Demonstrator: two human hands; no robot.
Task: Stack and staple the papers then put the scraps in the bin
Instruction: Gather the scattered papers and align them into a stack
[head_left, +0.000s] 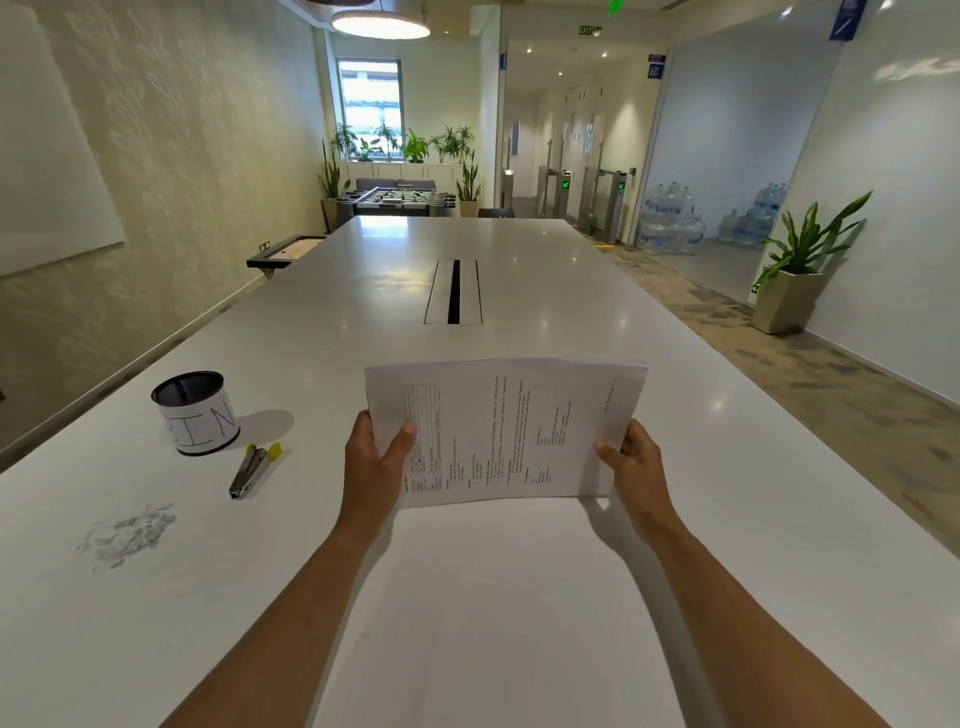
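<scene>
A stack of printed papers (506, 431) is held upright above the white table (467, 597), its lower edge near the tabletop. My left hand (376, 462) grips the stack's left side, thumb on the front sheet. My right hand (631, 462) grips the right side the same way. To the left stands a small black mesh bin (196, 413) wrapped in a white label reading "BIN". A silver stapler (252, 470) with yellow ends lies just in front of the bin. A heap of paper scraps (130, 535) lies nearer me on the left.
A cable slot (453, 292) runs along the table's middle beyond the papers. The table's left edge runs close to a wall. A potted plant (800, 270) stands on the carpet at right, with water bottles (675, 223) behind it.
</scene>
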